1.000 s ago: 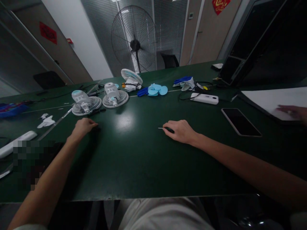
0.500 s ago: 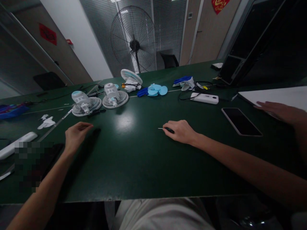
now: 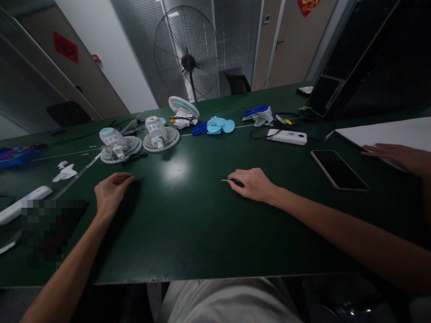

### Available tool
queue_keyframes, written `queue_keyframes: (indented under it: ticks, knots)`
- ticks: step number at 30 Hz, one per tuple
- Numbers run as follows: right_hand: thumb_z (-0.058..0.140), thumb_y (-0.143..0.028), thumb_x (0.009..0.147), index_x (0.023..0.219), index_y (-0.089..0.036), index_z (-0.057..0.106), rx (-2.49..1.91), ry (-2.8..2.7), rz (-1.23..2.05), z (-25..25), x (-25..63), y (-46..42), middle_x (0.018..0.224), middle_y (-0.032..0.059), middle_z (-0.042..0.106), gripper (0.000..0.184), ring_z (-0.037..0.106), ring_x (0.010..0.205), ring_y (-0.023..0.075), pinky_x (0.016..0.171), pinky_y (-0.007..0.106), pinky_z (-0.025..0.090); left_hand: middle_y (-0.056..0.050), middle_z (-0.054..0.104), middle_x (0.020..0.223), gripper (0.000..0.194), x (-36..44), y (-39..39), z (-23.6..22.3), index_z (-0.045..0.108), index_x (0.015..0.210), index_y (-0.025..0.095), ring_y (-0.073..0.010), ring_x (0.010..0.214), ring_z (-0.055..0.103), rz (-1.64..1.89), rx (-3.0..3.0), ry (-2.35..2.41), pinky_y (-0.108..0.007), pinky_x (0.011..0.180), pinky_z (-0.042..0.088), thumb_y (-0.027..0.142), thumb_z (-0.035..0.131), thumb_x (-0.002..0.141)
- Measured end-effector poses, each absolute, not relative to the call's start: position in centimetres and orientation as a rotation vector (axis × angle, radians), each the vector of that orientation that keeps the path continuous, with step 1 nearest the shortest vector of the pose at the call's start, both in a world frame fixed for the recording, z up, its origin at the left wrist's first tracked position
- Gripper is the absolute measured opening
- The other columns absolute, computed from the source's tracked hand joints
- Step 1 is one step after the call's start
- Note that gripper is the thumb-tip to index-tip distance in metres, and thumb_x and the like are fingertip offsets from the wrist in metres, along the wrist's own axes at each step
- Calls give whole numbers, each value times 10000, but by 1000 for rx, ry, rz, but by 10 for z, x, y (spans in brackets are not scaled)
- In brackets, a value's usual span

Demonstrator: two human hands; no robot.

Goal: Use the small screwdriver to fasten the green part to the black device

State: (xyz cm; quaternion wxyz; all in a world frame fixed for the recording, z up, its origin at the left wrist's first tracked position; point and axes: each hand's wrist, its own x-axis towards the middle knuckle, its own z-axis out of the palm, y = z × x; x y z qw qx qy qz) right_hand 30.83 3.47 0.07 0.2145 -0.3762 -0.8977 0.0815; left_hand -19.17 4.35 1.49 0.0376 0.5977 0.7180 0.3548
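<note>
Two bare hands rest over a dark green tabletop [image 3: 188,233]. The right hand [image 3: 254,184], right of centre, holds a small tool [image 3: 237,182] between its bent fingers; the dark handle sits in the grip and a thin pale shaft points left. The left hand [image 3: 111,190], well apart from the tool on the left side, has its fingers drawn narrow, the tips close together; I cannot tell whether they meet or pinch something small. Nearest to it, just beyond on the far side, one white fan [image 3: 112,137] lies with its round grille down, and a second fan [image 3: 156,128] lies the same way just to its right. Farther back is a third fan [image 3: 184,112], its grille tilted upward. Right of that, light blue blades [image 3: 220,125] lie touching a blue glove [image 3: 200,128], and blue-and-white gloves [image 3: 259,115] are heaped farther right. Nearer than those gloves is a white case [image 3: 289,137]; between it and the right forearm lies a dark-screened phone [image 3: 339,170]. At the right edge, another person's hand [image 3: 400,156] rests on a white pad [image 3: 387,132]. White scraps [image 3: 65,172] and a long white bar [image 3: 27,204] lie at left.
</note>
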Motion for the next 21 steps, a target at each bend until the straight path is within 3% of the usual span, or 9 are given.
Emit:
queue_keyframes:
  ticks: [11, 21]
  knots:
    - [485, -356, 1062, 1200, -165, 694, -1050, -2491, 231, 1, 308, 35, 953, 53, 710, 315, 593, 689, 122, 612, 238, 424, -22, 780, 979, 326, -188, 39, 13, 747, 1013, 204, -275, 975, 746, 988, 1877, 2231, -322, 896, 562, 468, 708, 827]
    - [483, -364, 1062, 1195, -160, 691, -1041, -2499, 222, 0, 309, 35, 974, 58, 708, 320, 605, 712, 133, 630, 249, 434, -50, 782, 1024, 391, -195, 42, 10, 753, 1033, 218, -279, 983, 742, 993, 1806, 2270, -367, 950, 558, 530, 698, 803]
